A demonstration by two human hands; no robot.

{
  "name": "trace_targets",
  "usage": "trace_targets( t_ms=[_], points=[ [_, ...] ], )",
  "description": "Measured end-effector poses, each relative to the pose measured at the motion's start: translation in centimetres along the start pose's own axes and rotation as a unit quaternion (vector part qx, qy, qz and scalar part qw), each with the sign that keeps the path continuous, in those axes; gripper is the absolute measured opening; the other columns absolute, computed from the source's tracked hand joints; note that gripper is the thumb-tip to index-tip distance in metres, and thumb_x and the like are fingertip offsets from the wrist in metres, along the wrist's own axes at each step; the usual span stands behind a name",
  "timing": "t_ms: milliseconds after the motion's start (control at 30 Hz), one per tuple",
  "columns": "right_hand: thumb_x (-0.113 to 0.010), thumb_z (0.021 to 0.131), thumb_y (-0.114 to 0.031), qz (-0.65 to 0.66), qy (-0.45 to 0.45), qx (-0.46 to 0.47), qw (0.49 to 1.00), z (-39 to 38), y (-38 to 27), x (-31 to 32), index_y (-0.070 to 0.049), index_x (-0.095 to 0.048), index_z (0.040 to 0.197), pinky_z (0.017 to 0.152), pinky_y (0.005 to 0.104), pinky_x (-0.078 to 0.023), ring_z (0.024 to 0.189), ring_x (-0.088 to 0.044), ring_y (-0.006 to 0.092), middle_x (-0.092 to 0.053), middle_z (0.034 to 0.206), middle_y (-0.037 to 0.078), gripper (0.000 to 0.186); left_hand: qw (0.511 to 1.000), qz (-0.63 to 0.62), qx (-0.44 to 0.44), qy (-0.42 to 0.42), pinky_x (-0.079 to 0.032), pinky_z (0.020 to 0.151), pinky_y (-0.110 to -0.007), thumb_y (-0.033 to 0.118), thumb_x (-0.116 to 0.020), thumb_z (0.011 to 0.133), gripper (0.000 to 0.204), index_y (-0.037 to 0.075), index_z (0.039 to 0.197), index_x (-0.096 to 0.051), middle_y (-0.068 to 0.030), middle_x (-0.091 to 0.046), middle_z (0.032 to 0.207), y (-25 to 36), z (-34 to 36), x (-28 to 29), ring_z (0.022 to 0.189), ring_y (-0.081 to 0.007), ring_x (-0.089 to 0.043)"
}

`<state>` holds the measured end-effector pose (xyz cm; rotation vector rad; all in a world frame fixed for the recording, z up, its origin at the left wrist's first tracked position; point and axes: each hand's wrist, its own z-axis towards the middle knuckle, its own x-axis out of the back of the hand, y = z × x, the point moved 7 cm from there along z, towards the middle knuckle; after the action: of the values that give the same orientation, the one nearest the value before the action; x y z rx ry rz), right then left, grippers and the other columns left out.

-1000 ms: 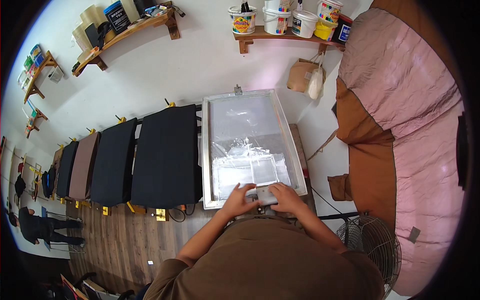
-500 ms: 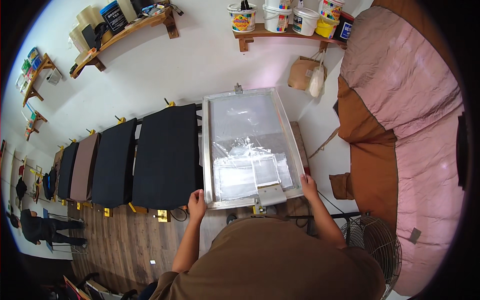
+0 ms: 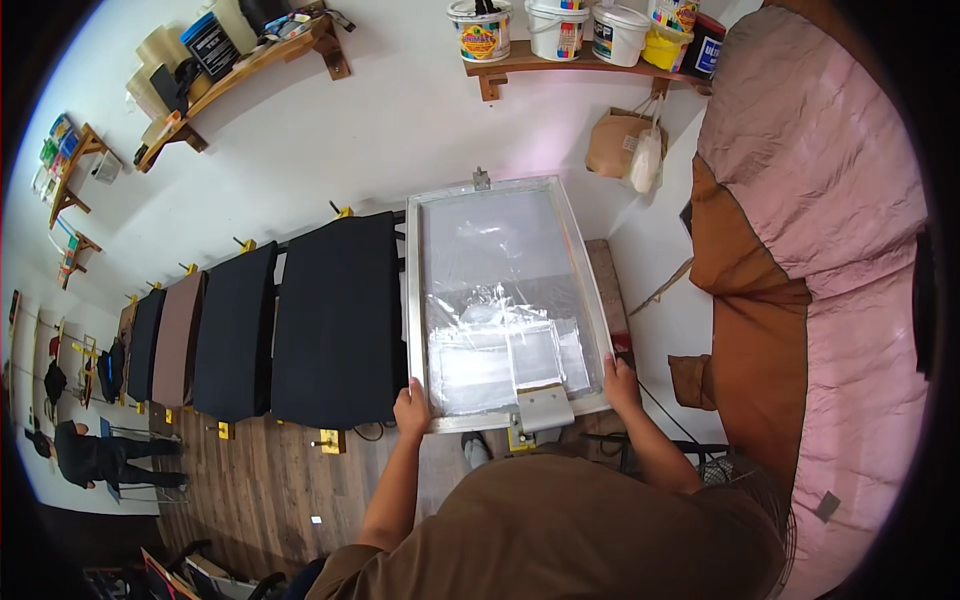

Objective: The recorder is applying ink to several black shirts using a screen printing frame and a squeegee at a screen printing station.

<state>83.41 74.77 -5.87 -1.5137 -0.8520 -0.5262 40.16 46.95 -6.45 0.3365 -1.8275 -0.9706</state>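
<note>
In front of me lies a silk-screen printing frame (image 3: 415,290) with pale metal rails and a translucent mesh. White ink or paste is smeared over the near half of its mesh, around rectangular outlines. My left hand (image 3: 411,408) is closed round the near end of the left rail. On the opposite rail my right hand (image 3: 621,386) grips near the lower right corner, thumb on top. A metal squeegee-like plate (image 3: 543,408) sits on the near rail between my hands, above a yellow clamp (image 3: 519,438). What lies beneath the frame is mostly hidden.
Left of the frame runs a row of padded printing boards covered in black (image 3: 335,320) and brown cloth (image 3: 177,340). Wall shelves (image 3: 570,62) hold buckets. Pink-brown sheeting (image 3: 810,180) hangs at right. Another person (image 3: 95,455) stands far left. A wire fan (image 3: 775,500) is beside me.
My left hand has moved from the near left corner onto the left rail. The frame's near edge sits slightly closer to me. My view has shifted a little.
</note>
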Motion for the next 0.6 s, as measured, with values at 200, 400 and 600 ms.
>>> trace_targets(
  t_ms=[200, 400, 600],
  points=[
    [-0.043, 0.103, -0.05, -0.052, 0.051, 0.066, 0.995, 0.1, -1.4, 0.2, 0.006, -0.061, 0.084, 0.075, 0.0579, -0.049, 0.083, -0.063, 0.0523, -0.065, 0.084, 0.033, 0.062, 0.998, 0.036, 0.008, 0.043, -0.047, 0.07, -0.052, 0.056, -0.04, 0.102, 0.073, -0.008, 0.076, -0.061, -0.031, -0.064, 0.077, 1.1, -0.2, 0.7, 0.078, -0.0485, -0.064],
    [-0.045, 0.103, -0.048, -0.039, 0.053, 0.088, 0.994, -0.3, -1.7, 1.0, 0.006, -0.061, 0.083, 0.075, 0.0569, -0.049, 0.082, -0.062, 0.0531, -0.064, 0.083, 0.034, 0.06, 0.998, 0.028, -0.011, 0.055, -0.045, 0.064, -0.05, 0.054, -0.042, 0.102, 0.071, -0.008, 0.073, -0.059, -0.0289, -0.062, 0.07, 0.8, -0.2, 1.3, 0.067, -0.0438, -0.062],
    [-0.047, 0.103, -0.047, -0.02, 0.065, 0.079, 0.995, -0.7, -3.4, 2.6, 0.006, -0.06, 0.082, 0.074, 0.0573, -0.048, 0.083, -0.062, 0.0525, -0.063, 0.082, 0.034, 0.058, 0.998, -0.031, -0.002, 0.053, -0.042, 0.06, -0.047, 0.052, -0.046, 0.102, 0.069, -0.008, 0.07, -0.055, -0.0231, -0.056, 0.062, 0.8, 0.1, 2.7, 0.058, -0.0306, -0.055]
  ],
)
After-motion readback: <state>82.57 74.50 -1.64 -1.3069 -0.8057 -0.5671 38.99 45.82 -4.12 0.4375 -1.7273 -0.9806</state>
